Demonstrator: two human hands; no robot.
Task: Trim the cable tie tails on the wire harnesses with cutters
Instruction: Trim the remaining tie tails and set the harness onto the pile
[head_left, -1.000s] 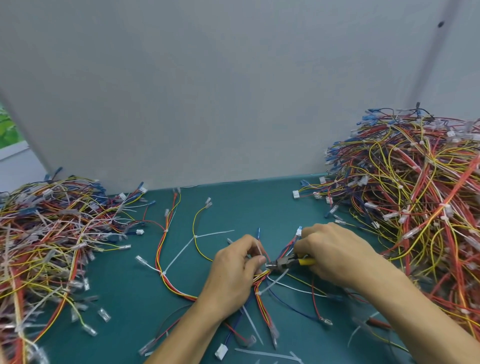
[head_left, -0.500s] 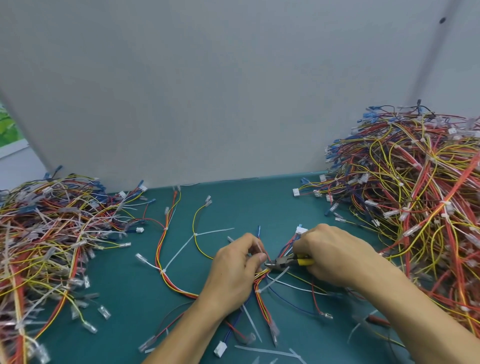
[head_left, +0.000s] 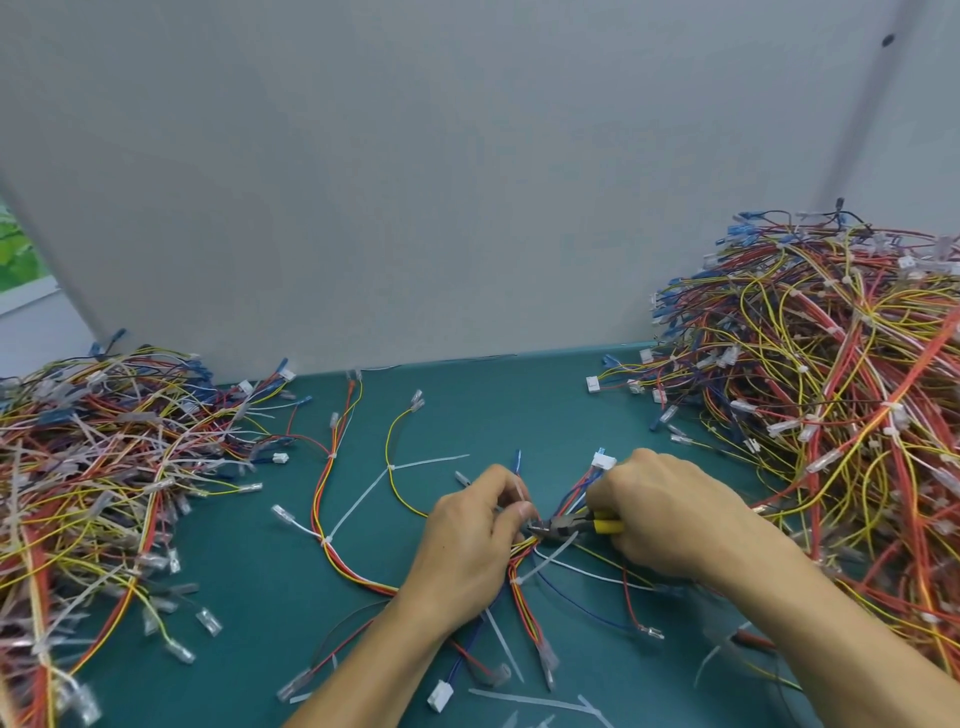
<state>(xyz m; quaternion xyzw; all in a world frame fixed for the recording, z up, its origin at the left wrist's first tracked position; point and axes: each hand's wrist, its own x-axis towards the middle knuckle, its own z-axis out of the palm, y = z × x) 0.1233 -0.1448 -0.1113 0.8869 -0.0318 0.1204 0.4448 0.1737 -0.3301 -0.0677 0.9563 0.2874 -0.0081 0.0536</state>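
Barely any change in the last second: both hands held place, so the cut is likely still pending. Your left hand (head_left: 467, 540) pinches the harness (head_left: 523, 597). Your right hand (head_left: 670, 514) grips the cutters (head_left: 563, 527), just right of the left hand. They lie crosswise, nose pointing at its thumb. Whether the blades are closed, can't tell.
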